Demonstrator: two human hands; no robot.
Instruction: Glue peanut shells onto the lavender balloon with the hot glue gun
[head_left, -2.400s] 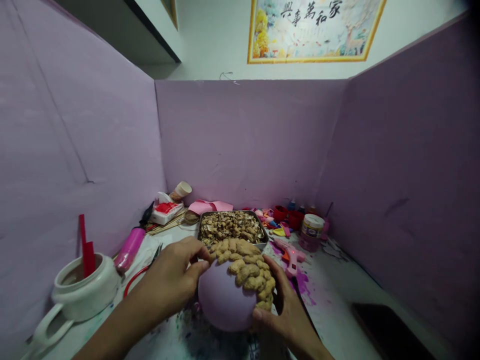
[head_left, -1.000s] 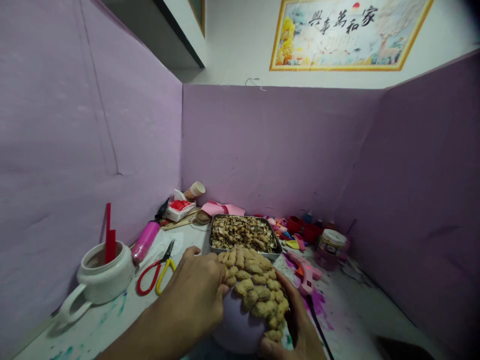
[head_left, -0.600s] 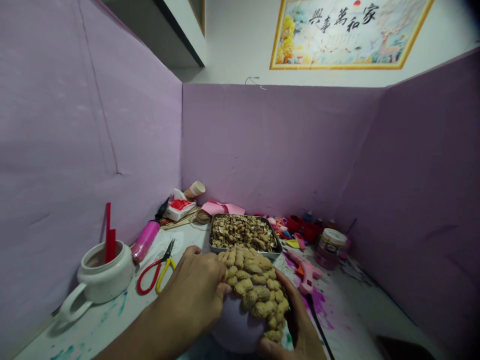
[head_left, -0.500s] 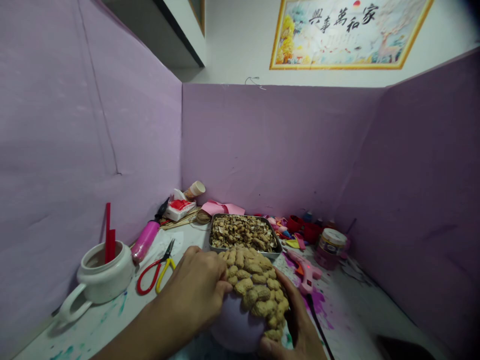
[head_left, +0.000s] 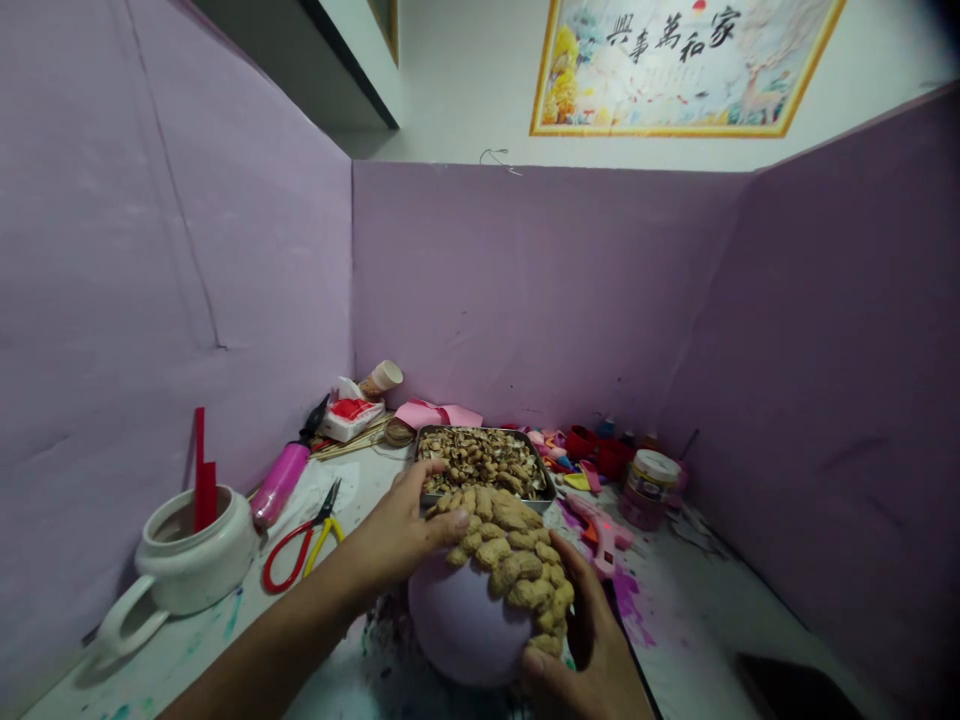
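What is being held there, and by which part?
A lilac ball partly covered with peanuts: the right hand holds its right side. The left hand touches the peanuts at the ball's upper left; whether it grips cannot be told.

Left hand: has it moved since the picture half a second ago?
Yes. Judged against the metal tray, the left hand has moved up the picture, toward the tray; a finger now overlaps its near left corner.
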